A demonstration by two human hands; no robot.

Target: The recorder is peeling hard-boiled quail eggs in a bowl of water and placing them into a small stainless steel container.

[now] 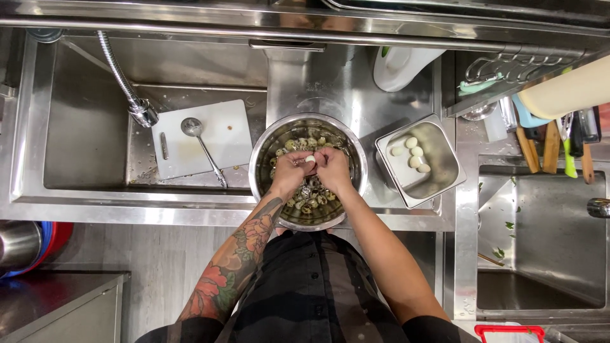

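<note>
Head view: both hands (312, 166) pinch an egg (309, 159) over bowl (260, 159).

A stainless steel counter (330, 82) carries a round metal bowl (260, 149) of speckled quail eggs (311, 202). Just right stands a square steel pan (445, 152) holding peeled eggs (413, 155).

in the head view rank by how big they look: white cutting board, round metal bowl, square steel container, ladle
1. Round metal bowl and white cutting board: much alike in spread, and the board lies lower in the sink, so unsure.
2. Square steel container.
3. Ladle.
</note>
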